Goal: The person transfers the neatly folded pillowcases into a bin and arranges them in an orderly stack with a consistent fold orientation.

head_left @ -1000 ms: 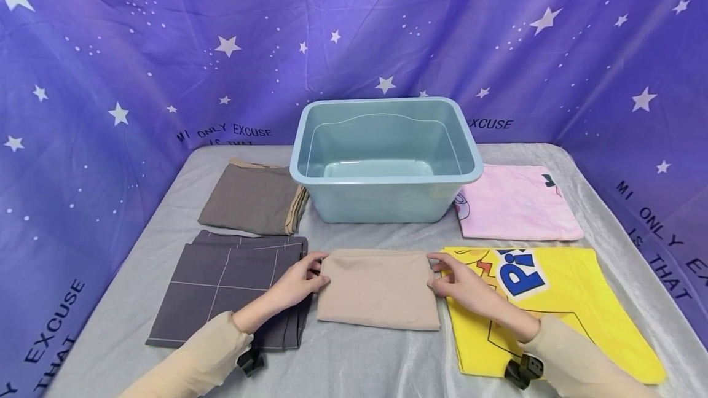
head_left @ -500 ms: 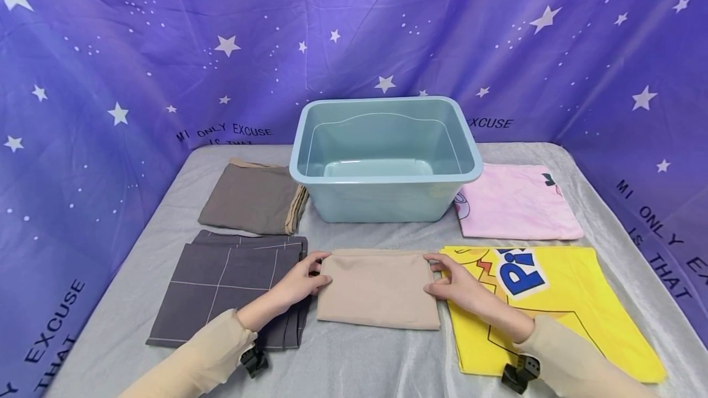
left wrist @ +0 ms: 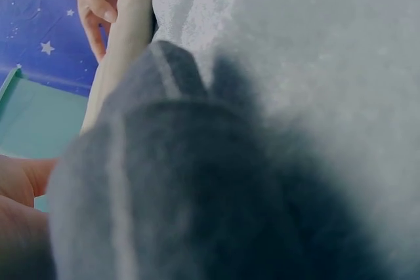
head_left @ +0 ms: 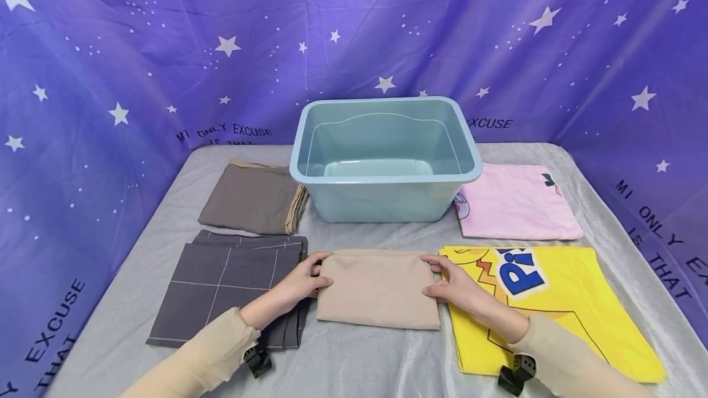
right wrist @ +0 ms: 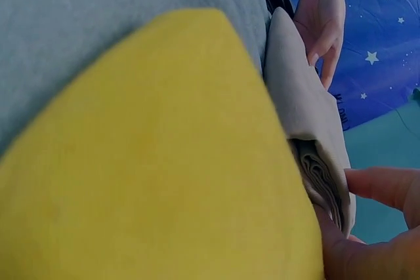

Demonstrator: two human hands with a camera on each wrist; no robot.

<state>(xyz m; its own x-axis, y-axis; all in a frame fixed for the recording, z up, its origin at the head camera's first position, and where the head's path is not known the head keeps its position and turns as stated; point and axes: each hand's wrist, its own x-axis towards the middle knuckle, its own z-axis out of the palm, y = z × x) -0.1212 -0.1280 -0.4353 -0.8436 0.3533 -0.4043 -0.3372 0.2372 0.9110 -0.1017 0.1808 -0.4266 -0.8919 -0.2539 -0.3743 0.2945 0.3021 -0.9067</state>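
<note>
A folded beige cloth [head_left: 378, 290] lies flat at the middle front of the table in the head view. My left hand [head_left: 295, 282] holds its left end, thumb on top near the edge. On the opposite end my right hand [head_left: 463, 287] grips it, thumb and forefinger over the top. The right wrist view shows the layered folds of that cloth [right wrist: 315, 116] beside my right fingers [right wrist: 384, 188]. Dark grey checked fabric [head_left: 221, 293] lies beside and partly under my left hand. Folded yellow printed fabric [head_left: 542, 318] lies under my right forearm.
Behind the beige cloth stands a light blue plastic tub [head_left: 381, 198] with nothing visible inside. A folded brown cloth [head_left: 249, 198] lies to its left, and a folded pink cloth [head_left: 520, 204] to its right. A purple star-patterned curtain [head_left: 354, 23] encloses the grey-covered table [head_left: 381, 361].
My right hand has moved slightly left, bringing thumb and forefinger farther over the beige cloth's end. My left hand has shifted slightly right. The cloth has stayed almost in place.
</note>
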